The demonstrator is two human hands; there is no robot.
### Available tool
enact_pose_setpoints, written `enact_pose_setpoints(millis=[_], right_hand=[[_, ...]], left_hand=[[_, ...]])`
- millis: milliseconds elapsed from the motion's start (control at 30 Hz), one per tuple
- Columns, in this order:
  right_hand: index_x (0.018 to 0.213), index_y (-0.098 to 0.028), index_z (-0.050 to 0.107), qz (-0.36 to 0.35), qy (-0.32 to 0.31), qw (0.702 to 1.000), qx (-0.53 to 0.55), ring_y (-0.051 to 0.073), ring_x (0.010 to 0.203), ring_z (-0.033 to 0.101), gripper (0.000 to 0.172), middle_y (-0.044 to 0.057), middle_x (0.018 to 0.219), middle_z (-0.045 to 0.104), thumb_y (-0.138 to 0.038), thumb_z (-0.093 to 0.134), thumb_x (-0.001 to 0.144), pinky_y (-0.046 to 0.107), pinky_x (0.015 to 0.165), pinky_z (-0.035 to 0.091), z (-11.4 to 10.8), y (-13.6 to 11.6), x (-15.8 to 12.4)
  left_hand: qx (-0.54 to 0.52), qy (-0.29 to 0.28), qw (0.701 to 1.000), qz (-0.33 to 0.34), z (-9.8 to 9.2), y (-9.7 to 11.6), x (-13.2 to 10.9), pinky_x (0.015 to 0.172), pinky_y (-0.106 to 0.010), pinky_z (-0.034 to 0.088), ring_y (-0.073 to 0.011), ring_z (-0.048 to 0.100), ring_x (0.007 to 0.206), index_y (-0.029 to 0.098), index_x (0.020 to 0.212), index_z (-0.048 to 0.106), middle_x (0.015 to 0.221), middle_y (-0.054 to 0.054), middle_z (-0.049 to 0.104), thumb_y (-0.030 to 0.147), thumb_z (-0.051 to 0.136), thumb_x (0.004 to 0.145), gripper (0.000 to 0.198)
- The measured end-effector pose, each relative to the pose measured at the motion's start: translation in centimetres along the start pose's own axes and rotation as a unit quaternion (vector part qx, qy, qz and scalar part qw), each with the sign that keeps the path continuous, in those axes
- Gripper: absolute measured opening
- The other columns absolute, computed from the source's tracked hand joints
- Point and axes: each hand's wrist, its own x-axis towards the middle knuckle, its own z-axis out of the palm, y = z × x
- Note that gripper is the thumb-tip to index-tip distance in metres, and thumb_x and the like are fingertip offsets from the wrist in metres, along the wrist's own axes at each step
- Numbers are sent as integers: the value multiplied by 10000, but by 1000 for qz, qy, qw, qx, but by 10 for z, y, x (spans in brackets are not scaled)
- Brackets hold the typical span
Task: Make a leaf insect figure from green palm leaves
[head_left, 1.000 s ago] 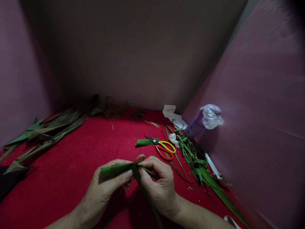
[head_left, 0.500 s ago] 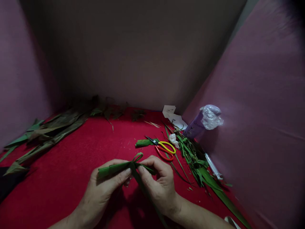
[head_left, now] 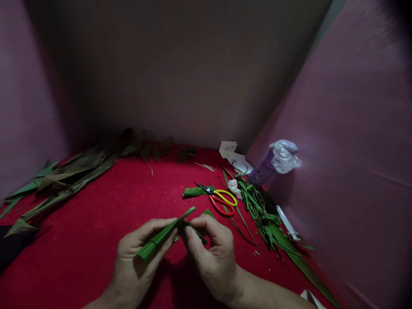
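A folded green leaf strip (head_left: 157, 241) lies across my left hand (head_left: 138, 253), its thumb and fingers closed around it. Opposite, my right hand (head_left: 212, 251) pinches the dark crossing part of the same leaf piece between thumb and forefinger. A narrow end of leaf sticks up from between the two hands. Part of the folded leaf is hidden behind my right fingers. Just beyond my hands, scissors (head_left: 222, 198) with one yellow and one red handle rest with their black blades on a short rolled leaf piece (head_left: 192, 192).
Large dried leaves (head_left: 74, 176) cover the left side of the red cloth (head_left: 96, 231). On the right are green leaf scraps (head_left: 257, 206), a syringe-like clear tube (head_left: 288, 223) and a leaning purple container (head_left: 265, 167) topped with plastic. Thin sticks (head_left: 206, 166) and white papers (head_left: 236, 159) lie farther back.
My left hand has turned, so the folded leaf now slants down to the left. The small loop between my hands no longer shows, and the long strip hanging toward me is out of sight.
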Motion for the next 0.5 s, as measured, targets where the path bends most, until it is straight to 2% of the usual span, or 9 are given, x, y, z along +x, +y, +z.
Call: enact_pose_setpoints(millis=[167, 267, 500], right_hand=[[753, -150, 567, 14, -9, 1000, 8, 103, 538, 456, 46, -12, 607, 511, -163, 543, 790, 237, 539, 377, 3, 0, -3], [801, -152, 576, 16, -20, 1000, 16, 112, 560, 478, 38, -2, 640, 528, -170, 546, 788, 246, 559, 391, 3, -1, -8], [984, -175, 595, -17, -25, 997, 76, 139, 679, 551, 226, 31, 752, 599, -135, 415, 853, 264, 644, 433, 3, -3, -12]], left_hand=[[44, 7, 998, 39, -1, -3, -2, 610, -155, 500, -110, 639, 625, 269, 858, 686, 708, 46, 691, 195, 650, 738, 145], [40, 3, 998, 44, -1, -6, -3, 638, -169, 510, -122, 659, 673, 281, 874, 680, 771, 43, 708, 184, 650, 739, 169], [-2, -3, 1000, 8, -2, -3, 1, 661, -193, 519, -142, 664, 706, 250, 870, 684, 803, 22, 717, 187, 652, 737, 151]])
